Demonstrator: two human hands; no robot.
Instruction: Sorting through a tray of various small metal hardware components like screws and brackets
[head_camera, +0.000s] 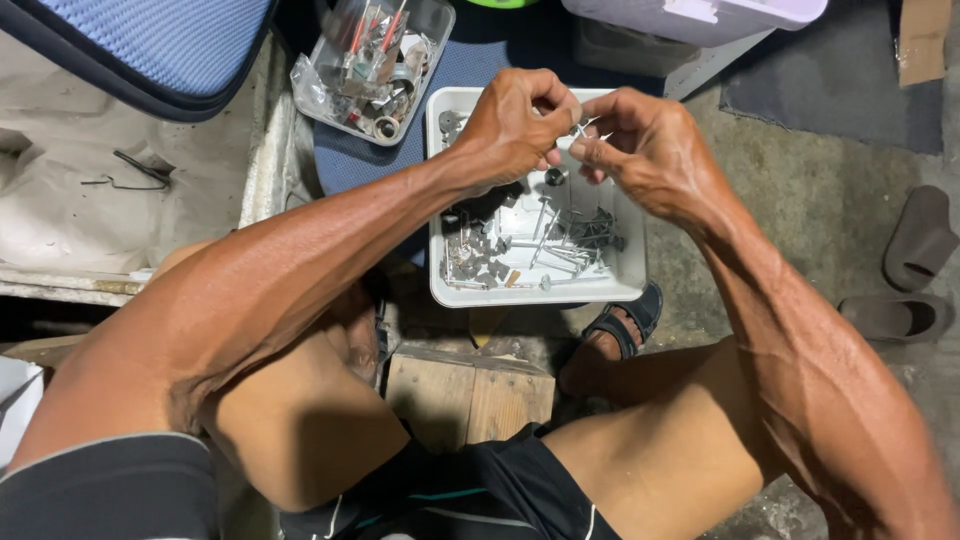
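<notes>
A white tray (634, 270) of small metal parts sits at upper centre of the frame, on the floor. Above it, the left hand (515, 125) and right hand (645, 145) meet, fingertips of both pinched together on a thin metal pin (581, 127). The pin lies between them, tilted up to the right.

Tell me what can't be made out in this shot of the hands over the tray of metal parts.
Head view:
- Small metal piece: too small to identify, mostly covered by the left hand and right hand.
- White tray: its upper part is hidden behind both hands.
- Clear container: contents jumbled and indistinct.
- Pale box: cut off by the top edge.
</notes>
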